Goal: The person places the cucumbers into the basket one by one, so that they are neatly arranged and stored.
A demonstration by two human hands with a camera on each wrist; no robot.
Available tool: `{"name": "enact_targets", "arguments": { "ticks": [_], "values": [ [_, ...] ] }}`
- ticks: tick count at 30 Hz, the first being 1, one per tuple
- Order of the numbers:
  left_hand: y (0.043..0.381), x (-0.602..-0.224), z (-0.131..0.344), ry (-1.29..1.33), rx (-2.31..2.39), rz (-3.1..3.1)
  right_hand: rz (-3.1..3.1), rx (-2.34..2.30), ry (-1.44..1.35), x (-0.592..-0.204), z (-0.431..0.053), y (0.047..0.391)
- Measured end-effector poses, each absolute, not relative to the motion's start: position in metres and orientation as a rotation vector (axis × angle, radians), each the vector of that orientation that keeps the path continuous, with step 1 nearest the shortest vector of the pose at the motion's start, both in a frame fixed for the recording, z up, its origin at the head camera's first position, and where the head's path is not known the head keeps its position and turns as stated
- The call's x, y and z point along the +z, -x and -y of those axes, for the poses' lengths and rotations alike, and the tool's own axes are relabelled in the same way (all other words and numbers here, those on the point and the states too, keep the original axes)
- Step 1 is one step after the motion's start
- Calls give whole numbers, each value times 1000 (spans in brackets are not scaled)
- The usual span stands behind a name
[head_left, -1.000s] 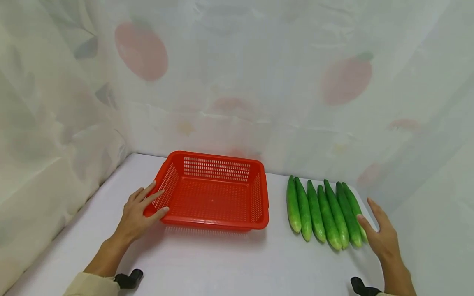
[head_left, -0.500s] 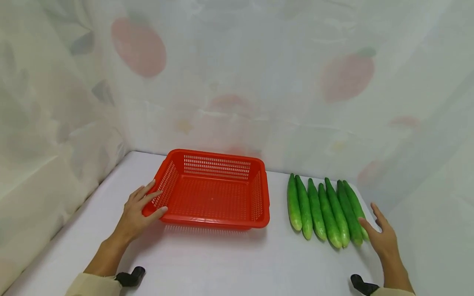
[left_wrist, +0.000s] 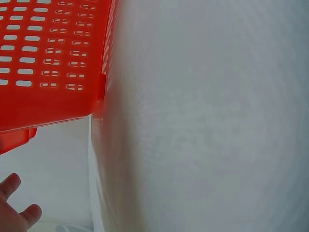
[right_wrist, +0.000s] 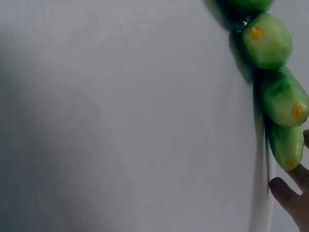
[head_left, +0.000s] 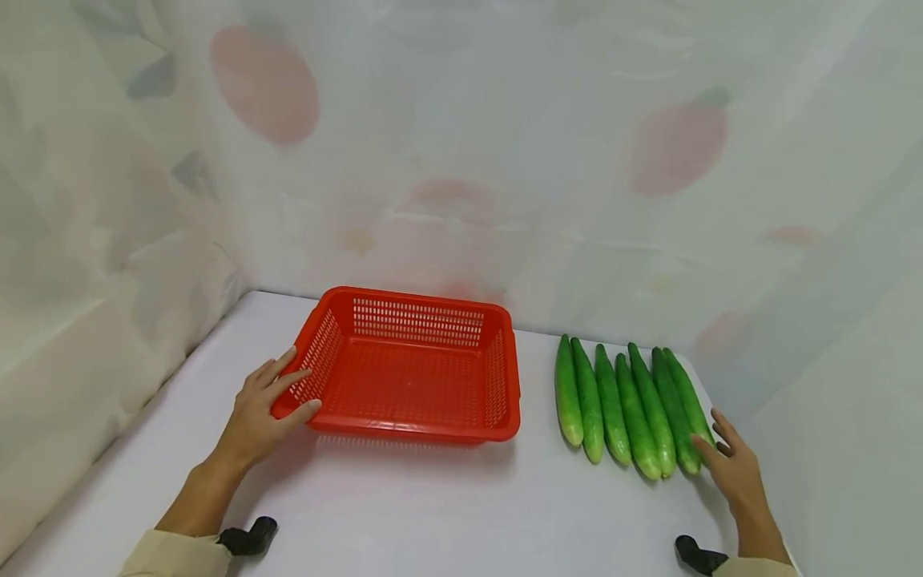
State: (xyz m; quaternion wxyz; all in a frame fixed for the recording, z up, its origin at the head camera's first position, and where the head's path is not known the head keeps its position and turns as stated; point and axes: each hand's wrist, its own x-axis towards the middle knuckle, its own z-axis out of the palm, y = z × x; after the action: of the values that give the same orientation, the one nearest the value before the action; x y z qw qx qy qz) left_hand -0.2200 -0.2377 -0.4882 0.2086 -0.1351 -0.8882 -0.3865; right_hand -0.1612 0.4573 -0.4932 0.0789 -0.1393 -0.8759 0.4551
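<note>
A red plastic basket (head_left: 414, 433) with slotted walls stands left of the middle in the head view; nothing lies in it. My left hand (head_left: 254, 417) is at its left rim, fingers spread and thumb apart; in the left wrist view its fingertips (left_wrist: 33, 212) show below the basket wall (left_wrist: 46, 104). Several green cucumbers (head_left: 633, 417) lie side by side to the right. Beside the rightmost cucumber (head_left: 687, 389) my right hand (head_left: 737, 469) is held with loose fingers. In the right wrist view, its thumb (right_wrist: 284, 192) is just below that cucumber's pale end (right_wrist: 287, 150).
The white tabletop (head_left: 433, 513) runs under everything. Patterned cloth walls rise at the back (head_left: 461, 144), left and right, close behind the basket and cucumbers. Black wrist mounts (head_left: 251, 537) sit on both wrists.
My right hand has come down and slightly left to the end of the rightmost cucumber. My left hand stays at the basket's rim. The head view has shifted slightly.
</note>
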Motion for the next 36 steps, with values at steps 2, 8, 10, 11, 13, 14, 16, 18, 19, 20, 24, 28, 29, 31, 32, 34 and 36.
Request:
{"name": "enact_targets", "arguments": {
  "ticks": [2,8,10,11,13,14,16,18,19,20,24,28,29,31,32,34,36],
  "values": [
    [219,-488,239,379,-1079,2469,2637,1363,424,-495,-457,162],
    [219,-489,238,393,-1086,2461,2663,1308,462,-498,-459,161],
    [220,-490,239,391,-1079,2467,2673,1274,480,-499,-460,163],
    [220,-490,239,389,-1075,2469,2675,1261,490,-499,-461,164],
    [221,-491,239,386,-1064,2475,2674,1230,513,-500,-462,165],
    [221,-490,239,387,-1059,2477,2674,1214,519,-500,-463,166],
    [221,-490,239,388,-1054,2476,2680,1190,536,-500,-464,167],
    [220,-489,239,389,-1055,2476,2692,1152,557,-501,-466,169],
    [220,-489,239,388,-1056,2477,2704,1121,561,-501,-467,170],
    [219,-489,239,389,-1056,2479,2713,1095,564,-502,-469,171],
    [217,-490,237,388,-1051,2492,2761,986,565,-501,-473,174],
    [216,-492,237,393,-1041,2499,2791,928,562,-500,-476,174],
    [216,-492,237,396,-1039,2501,2789,919,572,-501,-476,173],
    [216,-491,237,395,-1039,2506,2780,903,598,-502,-476,173],
    [215,-490,237,394,-1039,2510,2773,899,620,-502,-476,173],
    [215,-488,237,386,-1038,2526,2734,910,677,-503,-475,174],
    [215,-485,237,378,-1039,2544,2679,965,743,-502,-474,175]
  ]
}}
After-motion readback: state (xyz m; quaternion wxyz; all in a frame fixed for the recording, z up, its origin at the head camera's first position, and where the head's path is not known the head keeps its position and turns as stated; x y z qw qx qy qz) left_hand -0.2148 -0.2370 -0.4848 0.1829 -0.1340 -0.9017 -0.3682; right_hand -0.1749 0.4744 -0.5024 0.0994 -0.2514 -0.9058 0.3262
